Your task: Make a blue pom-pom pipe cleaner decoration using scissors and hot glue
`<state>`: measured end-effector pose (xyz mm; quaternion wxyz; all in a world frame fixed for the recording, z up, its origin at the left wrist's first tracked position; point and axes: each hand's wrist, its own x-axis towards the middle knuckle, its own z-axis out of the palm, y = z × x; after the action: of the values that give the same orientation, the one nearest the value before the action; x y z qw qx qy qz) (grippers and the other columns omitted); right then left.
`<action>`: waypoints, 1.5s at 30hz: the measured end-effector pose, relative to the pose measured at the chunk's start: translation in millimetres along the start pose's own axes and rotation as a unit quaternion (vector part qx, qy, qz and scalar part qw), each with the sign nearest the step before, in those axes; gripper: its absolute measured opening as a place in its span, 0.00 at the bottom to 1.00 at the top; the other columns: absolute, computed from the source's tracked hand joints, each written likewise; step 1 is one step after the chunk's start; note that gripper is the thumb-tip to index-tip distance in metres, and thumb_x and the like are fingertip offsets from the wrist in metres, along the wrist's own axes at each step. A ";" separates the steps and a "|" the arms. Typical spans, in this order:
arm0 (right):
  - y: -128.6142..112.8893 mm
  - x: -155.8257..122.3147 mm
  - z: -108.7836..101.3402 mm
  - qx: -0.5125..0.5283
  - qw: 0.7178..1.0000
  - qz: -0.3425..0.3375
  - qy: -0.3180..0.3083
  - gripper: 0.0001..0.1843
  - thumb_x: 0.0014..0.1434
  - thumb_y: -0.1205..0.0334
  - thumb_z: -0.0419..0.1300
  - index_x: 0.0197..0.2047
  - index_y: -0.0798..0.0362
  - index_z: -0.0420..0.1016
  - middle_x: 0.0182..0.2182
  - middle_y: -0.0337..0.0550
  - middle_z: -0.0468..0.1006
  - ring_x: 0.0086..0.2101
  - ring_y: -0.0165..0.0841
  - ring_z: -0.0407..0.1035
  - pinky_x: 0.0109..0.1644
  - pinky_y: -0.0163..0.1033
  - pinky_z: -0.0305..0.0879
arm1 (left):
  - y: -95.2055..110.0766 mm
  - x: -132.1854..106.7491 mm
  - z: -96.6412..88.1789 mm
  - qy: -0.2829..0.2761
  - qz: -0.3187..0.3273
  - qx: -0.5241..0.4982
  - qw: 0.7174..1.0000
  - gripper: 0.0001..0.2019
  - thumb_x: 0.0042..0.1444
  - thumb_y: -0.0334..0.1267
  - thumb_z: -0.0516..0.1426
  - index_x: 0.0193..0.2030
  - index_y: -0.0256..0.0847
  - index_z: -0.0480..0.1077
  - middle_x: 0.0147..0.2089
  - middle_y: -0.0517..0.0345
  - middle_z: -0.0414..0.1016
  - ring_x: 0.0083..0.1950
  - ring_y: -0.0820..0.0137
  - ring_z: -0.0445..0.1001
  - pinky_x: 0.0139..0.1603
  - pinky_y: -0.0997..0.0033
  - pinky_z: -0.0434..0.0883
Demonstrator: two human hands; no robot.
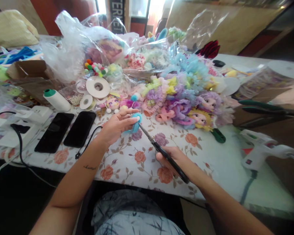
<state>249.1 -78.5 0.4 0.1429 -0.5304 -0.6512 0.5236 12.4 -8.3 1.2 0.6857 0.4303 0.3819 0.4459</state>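
Note:
My left hand [116,125] pinches a small blue fluffy pom-pom [136,125] above the floral tablecloth [127,160]. My right hand [172,160] grips black scissors [161,151], whose blades point up-left and touch the pom-pom's right side. Just behind lies a small doll head with pink trim [113,103]. A heap of pastel ruffled doll pieces [178,94] spreads across the table's middle.
Two black phones [66,130] lie at the left, beside a white power strip [24,122] with cables. A green-capped thread cone [56,99] and white ribbon spools [98,87] sit behind them. A white glue gun [262,150] rests at right. Plastic bags [71,45] fill the back.

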 end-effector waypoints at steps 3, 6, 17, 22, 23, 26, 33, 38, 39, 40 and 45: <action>-2.0 -1.6 -2.3 0.001 1.000 0.014 0.002 0.27 0.55 0.38 0.61 0.22 0.51 0.58 0.18 0.34 0.55 0.22 0.28 0.51 0.24 0.35 0.45 | 0.2 0.5 -2.7 -0.009 0.013 0.027 1.000 0.25 0.42 0.33 0.70 0.50 0.43 0.77 0.43 0.56 0.79 0.44 0.68 0.76 0.42 0.72 0.72; -1.0 -2.6 -3.4 -0.004 1.000 0.017 -0.003 0.27 0.54 0.37 0.61 0.22 0.51 0.58 0.21 0.34 0.55 0.23 0.27 0.50 0.25 0.35 0.46 | -2.1 1.6 -3.3 0.013 0.026 0.036 0.999 0.23 0.39 0.31 0.70 0.47 0.42 0.79 0.42 0.56 0.79 0.42 0.69 0.76 0.41 0.72 0.72; 2.0 -3.6 -2.3 -0.021 0.999 -0.018 -0.027 0.25 0.62 0.41 0.53 0.24 0.50 0.55 0.21 0.33 0.55 0.23 0.27 0.50 0.26 0.35 0.48 | -4.1 2.8 -1.1 0.051 0.013 0.024 0.998 0.21 0.36 0.32 0.71 0.41 0.41 0.79 0.38 0.57 0.79 0.37 0.69 0.75 0.39 0.69 0.71; 0.4 -3.2 -2.5 -0.025 0.999 -0.020 -0.022 0.25 0.62 0.41 0.53 0.23 0.50 0.56 0.20 0.34 0.56 0.22 0.28 0.51 0.26 0.36 0.49 | -5.0 2.4 -1.8 0.036 0.024 0.054 0.998 0.21 0.37 0.33 0.71 0.43 0.41 0.79 0.40 0.56 0.80 0.40 0.68 0.76 0.41 0.69 0.72; 0.9 -2.8 -2.2 -0.024 0.999 -0.021 -0.022 0.25 0.61 0.41 0.54 0.23 0.50 0.56 0.20 0.34 0.56 0.22 0.28 0.51 0.25 0.36 0.49 | -5.0 2.4 -2.0 0.035 0.025 0.059 0.997 0.21 0.38 0.33 0.71 0.43 0.40 0.79 0.40 0.56 0.80 0.40 0.67 0.76 0.41 0.69 0.72; 3.1 -1.5 -0.7 -0.014 0.999 -0.025 -0.019 0.24 0.60 0.43 0.55 0.22 0.50 0.55 0.19 0.33 0.54 0.21 0.27 0.49 0.25 0.36 0.48 | -5.4 2.4 -2.4 0.031 0.027 0.062 0.997 0.21 0.38 0.33 0.71 0.43 0.40 0.79 0.40 0.55 0.80 0.41 0.67 0.76 0.42 0.69 0.73; 6.5 -1.3 2.0 0.001 0.999 -0.033 -0.017 0.25 0.59 0.42 0.56 0.21 0.50 0.54 0.17 0.32 0.54 0.19 0.26 0.48 0.24 0.36 0.47 | -7.5 3.0 -1.0 0.042 0.018 0.034 0.998 0.21 0.36 0.31 0.71 0.42 0.39 0.79 0.38 0.57 0.80 0.38 0.69 0.76 0.40 0.71 0.72; 7.2 -2.1 1.7 -0.001 0.999 -0.023 -0.027 0.26 0.59 0.40 0.56 0.21 0.50 0.56 0.17 0.33 0.57 0.19 0.27 0.52 0.24 0.36 0.48 | -6.4 2.6 -0.6 0.049 0.002 0.023 0.999 0.20 0.36 0.31 0.71 0.41 0.40 0.79 0.36 0.59 0.78 0.37 0.71 0.75 0.39 0.72 0.72; 7.2 -2.3 1.5 -0.001 0.999 -0.020 -0.028 0.26 0.59 0.40 0.56 0.22 0.50 0.56 0.17 0.33 0.57 0.19 0.27 0.53 0.24 0.36 0.48 | -5.9 2.5 -0.6 0.049 0.000 0.023 0.999 0.20 0.36 0.31 0.71 0.40 0.39 0.79 0.35 0.59 0.78 0.36 0.72 0.74 0.39 0.72 0.71; 7.2 -2.4 1.4 -0.002 0.999 -0.019 -0.030 0.26 0.59 0.40 0.56 0.22 0.50 0.56 0.17 0.33 0.57 0.20 0.27 0.52 0.24 0.36 0.48 | -5.3 2.4 -0.6 0.048 -0.001 0.025 0.999 0.19 0.36 0.31 0.71 0.40 0.39 0.79 0.35 0.59 0.78 0.36 0.72 0.74 0.38 0.72 0.71; 8.6 -2.6 1.2 -0.005 0.999 -0.028 -0.030 0.27 0.59 0.40 0.56 0.22 0.50 0.54 0.19 0.32 0.53 0.20 0.26 0.48 0.24 0.36 0.46 | -3.3 1.6 -1.0 0.041 -0.004 0.041 0.998 0.20 0.37 0.31 0.70 0.41 0.39 0.79 0.36 0.58 0.78 0.36 0.71 0.74 0.39 0.71 0.71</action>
<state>253.9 -82.3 -6.3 0.1356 -0.4970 -0.6722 0.5317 13.0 -7.3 -2.4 0.6530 0.4376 0.4294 0.4447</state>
